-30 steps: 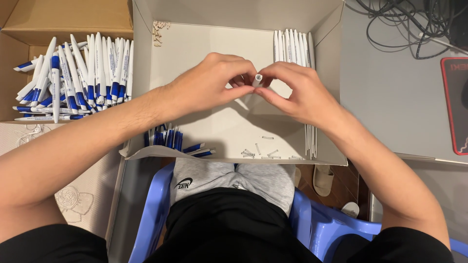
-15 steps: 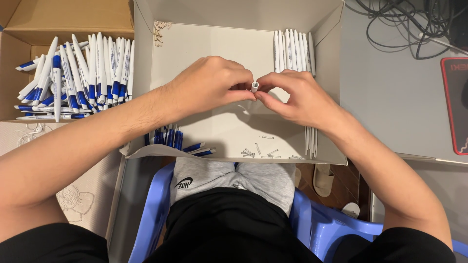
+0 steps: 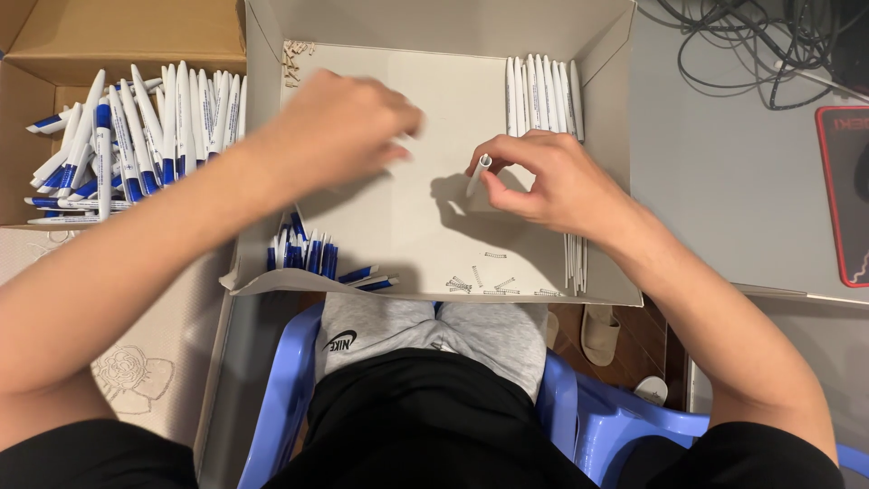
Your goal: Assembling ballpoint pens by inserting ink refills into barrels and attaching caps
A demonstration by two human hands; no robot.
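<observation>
My right hand (image 3: 552, 181) pinches a white pen barrel (image 3: 479, 174) over the middle of the white cardboard box (image 3: 615, 109). My left hand (image 3: 339, 127) hovers blurred over the box's left half, fingers loosely curled, and I cannot tell whether it holds anything. White pen barrels (image 3: 543, 91) lie in a row at the box's far right. Blue pen parts (image 3: 303, 252) are piled at its near left corner. Small metal springs (image 3: 493, 285) lie along its near edge.
A brown cardboard box (image 3: 127, 36) on the left holds several blue-and-white pens (image 3: 136, 136). A grey table (image 3: 724, 181) on the right carries tangled cables (image 3: 751, 45) and a red-edged black pad (image 3: 846, 190). Below is a blue plastic chair (image 3: 290, 398).
My hands were joined at the box's centre around a small part. They have separated: the left hand swung away to the left, the right stays holding the white barrel.
</observation>
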